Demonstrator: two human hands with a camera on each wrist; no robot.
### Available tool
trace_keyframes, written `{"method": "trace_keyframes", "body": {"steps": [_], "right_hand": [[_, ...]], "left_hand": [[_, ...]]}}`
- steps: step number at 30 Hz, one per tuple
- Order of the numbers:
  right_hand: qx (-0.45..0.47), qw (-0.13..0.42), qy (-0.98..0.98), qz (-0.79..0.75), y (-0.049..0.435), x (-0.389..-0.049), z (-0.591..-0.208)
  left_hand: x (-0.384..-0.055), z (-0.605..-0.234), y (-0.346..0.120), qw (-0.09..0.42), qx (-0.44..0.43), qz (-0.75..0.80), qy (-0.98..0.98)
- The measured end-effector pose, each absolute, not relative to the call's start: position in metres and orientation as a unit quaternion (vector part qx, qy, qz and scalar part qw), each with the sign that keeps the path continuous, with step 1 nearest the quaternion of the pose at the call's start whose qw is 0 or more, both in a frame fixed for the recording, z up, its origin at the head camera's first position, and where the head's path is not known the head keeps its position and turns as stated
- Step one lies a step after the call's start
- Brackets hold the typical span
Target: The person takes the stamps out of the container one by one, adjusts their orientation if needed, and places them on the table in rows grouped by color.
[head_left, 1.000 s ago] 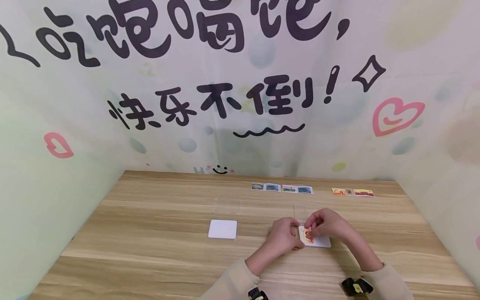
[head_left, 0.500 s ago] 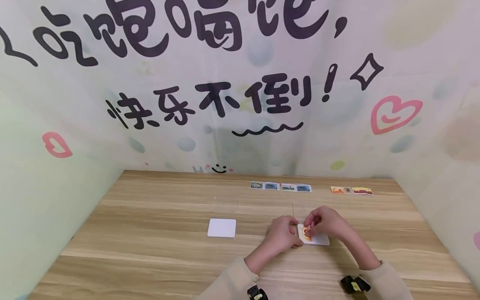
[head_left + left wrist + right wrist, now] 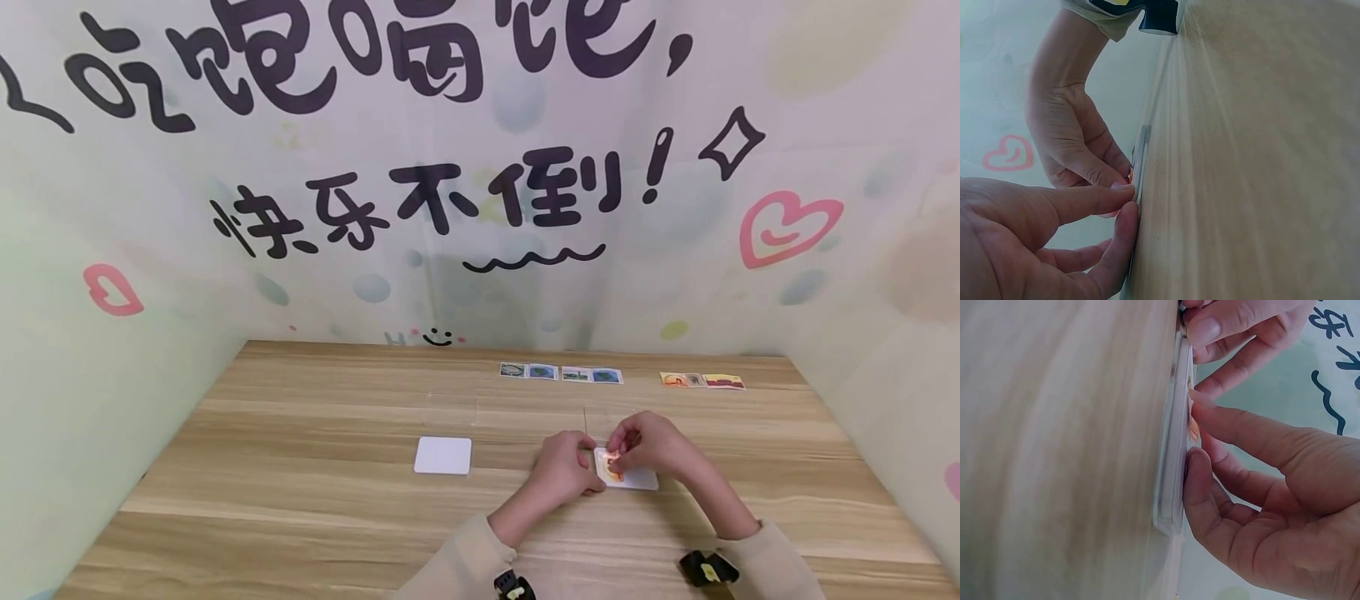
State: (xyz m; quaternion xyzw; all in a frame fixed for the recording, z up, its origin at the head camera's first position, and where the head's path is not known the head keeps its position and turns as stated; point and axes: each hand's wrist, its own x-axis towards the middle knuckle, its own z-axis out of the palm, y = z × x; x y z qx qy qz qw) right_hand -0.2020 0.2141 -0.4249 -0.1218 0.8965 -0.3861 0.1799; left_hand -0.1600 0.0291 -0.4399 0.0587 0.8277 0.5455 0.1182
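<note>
A small orange-and-white stamp (image 3: 611,473) lies at the left end of a white card (image 3: 639,479). My right hand (image 3: 651,443) pinches the stamp between thumb and fingertips; in the right wrist view an orange bit of the stamp (image 3: 1194,430) shows beside the thumb. My left hand (image 3: 561,468) holds the card's left edge, with thumb and fingertips near its corners. From the right wrist, the white card (image 3: 1175,450) appears to sit in a thin clear case (image 3: 1161,509). Fingers hide much of the stamp.
Another white card (image 3: 442,456) lies to the left, below a clear plastic lid (image 3: 450,409). Blue-green stamps (image 3: 543,372) line the table's back, with orange and red stamps (image 3: 723,382) farther right. A patterned cloth wall (image 3: 360,308) closes off the back.
Both hands keep their places on the card and stamp. Only a slight shift of the head view and a small change in the stamp's tilt or shine are visible.
</note>
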Motion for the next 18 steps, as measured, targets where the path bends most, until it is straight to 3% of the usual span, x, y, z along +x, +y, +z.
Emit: {"method": "trace_keyframes", "body": {"steps": [18], "right_hand": [[-0.143, 0.188, 0.882, -0.408, 0.2140, -0.2018, -0.4266]], "left_hand": [[-0.1593, -0.4401, 0.0290, 0.115, 0.064, 0.538, 0.833]]}}
